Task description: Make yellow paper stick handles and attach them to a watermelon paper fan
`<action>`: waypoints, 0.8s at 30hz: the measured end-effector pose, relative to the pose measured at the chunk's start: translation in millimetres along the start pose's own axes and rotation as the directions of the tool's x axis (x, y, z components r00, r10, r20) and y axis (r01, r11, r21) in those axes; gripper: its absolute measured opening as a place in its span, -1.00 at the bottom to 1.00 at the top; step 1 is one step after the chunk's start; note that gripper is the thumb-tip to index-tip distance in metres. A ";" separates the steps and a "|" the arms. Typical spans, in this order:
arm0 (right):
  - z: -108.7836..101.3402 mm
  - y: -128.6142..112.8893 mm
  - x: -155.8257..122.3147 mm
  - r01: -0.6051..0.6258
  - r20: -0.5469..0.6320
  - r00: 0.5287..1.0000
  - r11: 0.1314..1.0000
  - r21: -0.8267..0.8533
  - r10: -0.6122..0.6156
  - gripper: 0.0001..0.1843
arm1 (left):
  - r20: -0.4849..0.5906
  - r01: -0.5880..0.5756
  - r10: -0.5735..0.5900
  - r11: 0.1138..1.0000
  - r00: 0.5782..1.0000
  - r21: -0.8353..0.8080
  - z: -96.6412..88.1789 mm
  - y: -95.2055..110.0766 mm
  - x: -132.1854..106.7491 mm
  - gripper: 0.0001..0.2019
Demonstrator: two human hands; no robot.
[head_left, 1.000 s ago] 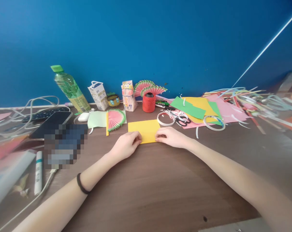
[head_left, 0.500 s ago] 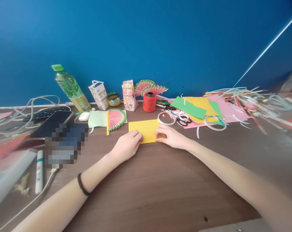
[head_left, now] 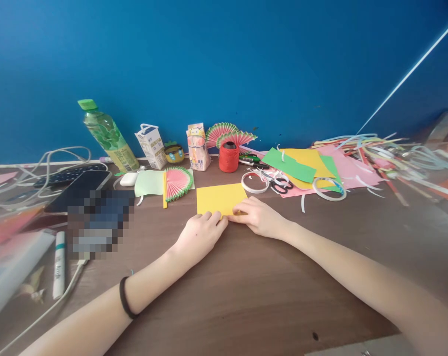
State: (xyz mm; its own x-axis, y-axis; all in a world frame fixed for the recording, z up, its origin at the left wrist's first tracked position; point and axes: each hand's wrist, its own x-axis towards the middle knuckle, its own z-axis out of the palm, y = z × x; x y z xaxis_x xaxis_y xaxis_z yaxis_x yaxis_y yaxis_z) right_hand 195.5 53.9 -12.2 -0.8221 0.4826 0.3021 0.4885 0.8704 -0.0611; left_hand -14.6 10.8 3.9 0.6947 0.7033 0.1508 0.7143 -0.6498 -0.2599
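Note:
A yellow sheet of paper (head_left: 220,197) lies flat on the brown table, its near edge partly covered by my fingers. My left hand (head_left: 202,233) is closed on that near edge, fingers curled and pressed together, with a dark band round the wrist. Close beside it, my right hand (head_left: 259,215) pinches the same edge, thumb and forefinger reaching toward the left fingertips. Just past the sheet's far right corner is a roll of white double-sided tape (head_left: 243,184). A folded pink-and-green paper fan (head_left: 178,183) on a pale green sheet is to the left.
Scissors (head_left: 282,186), another tape roll (head_left: 344,194), green paper (head_left: 289,165) and paper strips (head_left: 380,153) are at the right. Along the blue wall stand a green-capped bottle (head_left: 109,138), a carton (head_left: 152,147) and a red spool (head_left: 229,159). A marker (head_left: 60,267) and phones are left.
Both hands have slid a little nearer to me, down to the sheet's near edge. My right hand has moved left, so the fingertips now almost meet. The paper stays about where it was.

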 end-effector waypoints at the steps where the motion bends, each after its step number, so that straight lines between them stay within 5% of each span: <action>1: -0.1 0.0 0.1 -0.001 0.000 1.000 1.000 0.003 0.001 -0.57 | 0.007 0.008 -0.008 1.000 1.000 -0.005 -0.1 0.3 0.1 -0.75; 11: -2.7 6.0 -0.9 -0.015 -0.008 1.000 0.999 0.038 0.016 -0.62 | 0.092 0.097 -0.096 0.995 0.991 -0.002 -0.9 -2.3 0.7 -0.74; 18: -7.1 4.9 -7.3 0.056 -0.021 0.998 0.986 -0.155 -0.060 -0.66 | 0.015 0.189 -0.189 0.982 0.982 -0.016 3.2 -1.2 -3.4 -0.77; 24: -5.7 6.7 -8.8 0.011 -0.064 0.998 0.993 -0.119 -0.019 -0.69 | -0.034 0.248 -0.250 0.968 0.968 -0.045 3.8 -5.1 -4.1 -0.80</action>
State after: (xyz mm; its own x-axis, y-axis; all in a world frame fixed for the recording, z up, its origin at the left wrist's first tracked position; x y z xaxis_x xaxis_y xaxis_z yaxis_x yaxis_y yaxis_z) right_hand 207.7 54.8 -9.8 -0.8107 0.4590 0.3635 0.5106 0.8580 0.0554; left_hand -21.4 12.3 1.0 0.4966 0.8332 0.2432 0.8675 -0.4672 -0.1710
